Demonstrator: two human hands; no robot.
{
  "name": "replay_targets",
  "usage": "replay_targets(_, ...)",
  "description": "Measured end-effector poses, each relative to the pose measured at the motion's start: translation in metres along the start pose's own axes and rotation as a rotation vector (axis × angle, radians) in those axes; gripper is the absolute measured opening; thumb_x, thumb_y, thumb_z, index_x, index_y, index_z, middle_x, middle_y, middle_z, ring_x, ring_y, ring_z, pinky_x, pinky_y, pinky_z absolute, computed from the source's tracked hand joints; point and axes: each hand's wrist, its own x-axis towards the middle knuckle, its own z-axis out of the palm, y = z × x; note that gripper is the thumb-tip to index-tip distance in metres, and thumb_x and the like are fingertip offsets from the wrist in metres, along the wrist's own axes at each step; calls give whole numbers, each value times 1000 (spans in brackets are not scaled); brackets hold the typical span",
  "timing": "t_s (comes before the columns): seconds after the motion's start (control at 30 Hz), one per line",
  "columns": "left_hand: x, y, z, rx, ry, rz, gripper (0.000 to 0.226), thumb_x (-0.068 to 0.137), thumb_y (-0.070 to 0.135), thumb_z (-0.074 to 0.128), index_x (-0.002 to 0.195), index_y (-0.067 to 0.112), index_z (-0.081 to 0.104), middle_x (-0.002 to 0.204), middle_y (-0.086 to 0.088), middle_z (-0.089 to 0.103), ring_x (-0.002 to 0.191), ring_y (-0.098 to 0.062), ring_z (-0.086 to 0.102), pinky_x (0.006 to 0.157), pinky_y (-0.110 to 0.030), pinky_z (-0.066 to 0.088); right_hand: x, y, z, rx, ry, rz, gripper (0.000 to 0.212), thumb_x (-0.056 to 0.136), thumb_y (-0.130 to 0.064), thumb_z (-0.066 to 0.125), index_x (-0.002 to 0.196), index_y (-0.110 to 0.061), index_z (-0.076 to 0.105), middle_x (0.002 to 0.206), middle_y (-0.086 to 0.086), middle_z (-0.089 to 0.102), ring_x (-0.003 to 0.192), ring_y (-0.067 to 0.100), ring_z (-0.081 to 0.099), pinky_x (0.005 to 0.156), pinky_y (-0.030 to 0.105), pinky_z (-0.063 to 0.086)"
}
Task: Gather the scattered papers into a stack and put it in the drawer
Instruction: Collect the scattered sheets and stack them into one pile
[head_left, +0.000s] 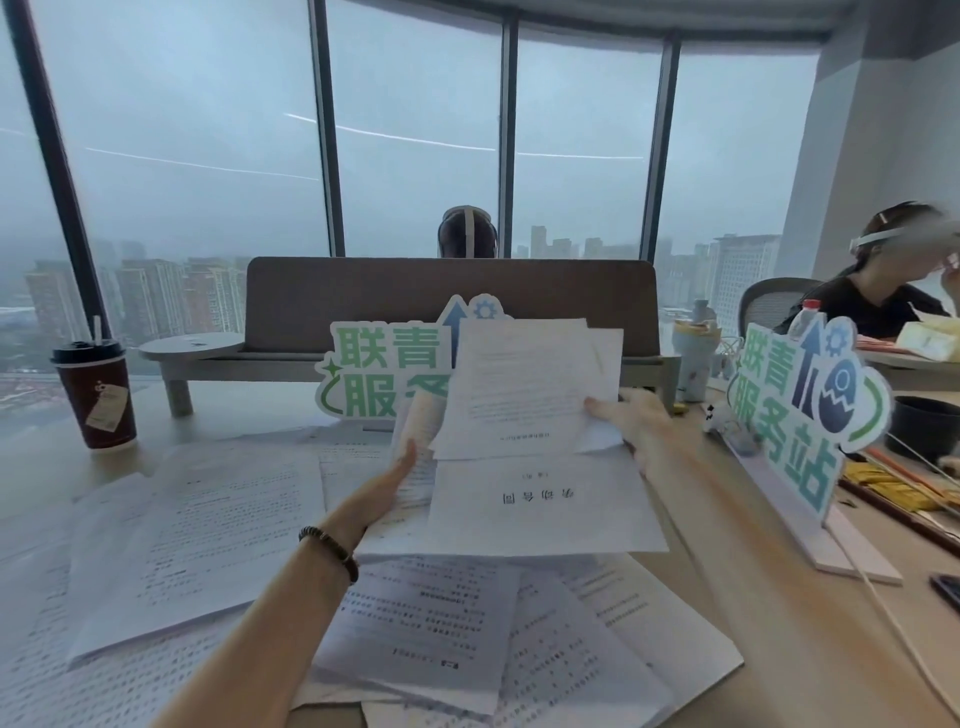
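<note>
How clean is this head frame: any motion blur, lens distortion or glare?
Head view: the right hand and its forearm smear with motion blur; the left hand is sharper. Wide-angle bowing curves the window frames. Streak reflections cross the glass. Light is flat, overcast, with soft shadows on the papers.

Showing white papers (208, 530) with black print, a dark red coffee cup (96, 397), green-and-blue signs (387, 371).

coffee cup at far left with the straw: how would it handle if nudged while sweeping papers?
The coffee cup is tall, narrow and upright, so it probably tips easily. Its lid is on, but the straw opening might leak. It stands just beyond the papers, so a sideways sweep could catch it.
</note>
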Motion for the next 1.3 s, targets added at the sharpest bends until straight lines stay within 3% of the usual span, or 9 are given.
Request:
replay_targets(0.07, -4, 0, 3, 13, -62, 18, 85, 60, 75, 72, 123, 19, 57, 124, -1, 64, 105, -1, 67, 89, -20, 54, 3, 24, 6, 24, 45, 32, 16, 92, 0, 65, 107, 1, 64, 105, 17, 68, 75, 25, 64, 61, 29, 59)
replay_targets(0.13, -5, -5, 8, -91, -110, -21, 30, 83, 30, 71, 107, 13, 64, 102, -8, 75, 82, -13, 75, 65, -22, 59, 5, 44, 11, 8, 79, 73, 3, 93, -4, 64, 93, -1, 64, 110, 23, 69, 85, 28, 64, 83, 44, 57)
replay_targets(0.23, -4, -9, 8, -131, -81, -56, 18, 89, 5, 64, 106, 3, 68, 99, -14, 77, 82, -27, 75, 66, -32, 62, 8, 60, 11, 9, 90, 161, 17, 94, -10, 63, 77, -10, 60, 111, 24, 69, 88, 29, 64, 92, 53, 53)
replay_targets(0.47, 6, -13, 4, -98, 70, -70, 11, 94, 3, 60, 102, 4, 66, 99, -14, 75, 79, -26, 73, 63, -32, 61, 13, 59, -2, 41, 180, 196, 16, 98, -8, 58, 81, -9, 59, 105, 15, 64, 95, 31, 61, 77, 44, 55)
replay_targets(0.6, 7, -16, 2, -139, 172, -59, 15, 94, 5, 61, 109, 2, 65, 110, -20, 69, 85, -30, 69, 65, -33, 59, 9, 59, -7, 74, 110, 259, 10, 98, -7, 58, 108, -5, 60, 98, 12, 67, 93, 29, 64, 76, 44, 56)
replay_targets(0.83, 0, -14, 4, -275, 288, -38, 23, 95, 14, 62, 117, 7, 61, 108, -14, 70, 90, -31, 68, 68, -35, 57, 3, 51, -9, 4, -34, 260, 15, 99, -11, 56, 110, -4, 64, 100, 13, 72, 82, 25, 68, 60, 33, 54)
replay_targets(1.03, -1, -13, 5, -310, 302, -16, 25, 97, 23, 61, 118, 10, 63, 108, -11, 72, 94, -31, 70, 77, -41, 59, -3, 55, 1, -101, -212, 246, 19, 96, -7, 59, 112, 0, 67, 103, 14, 76, 98, 30, 72, 86, 42, 58)
replay_targets(1.2, -8, -5, 13, -292, 243, 18, 19, 98, 32, 57, 97, 17, 68, 85, 0, 77, 77, -20, 73, 57, -30, 59, -15, 53, 14, -117, -310, 198, 29, 86, 10, 53, 110, -2, 65, 106, 14, 75, 97, 34, 72, 81, 45, 61)
replay_targets(1.3, -10, -2, 15, -275, 206, 43, 21, 97, 34, 58, 103, 17, 69, 88, 0, 78, 80, -20, 75, 62, -33, 61, -15, 58, 20, -86, -285, 179, 21, 91, -4, 61, 112, -6, 65, 106, 10, 76, 93, 30, 74, 81, 46, 61)
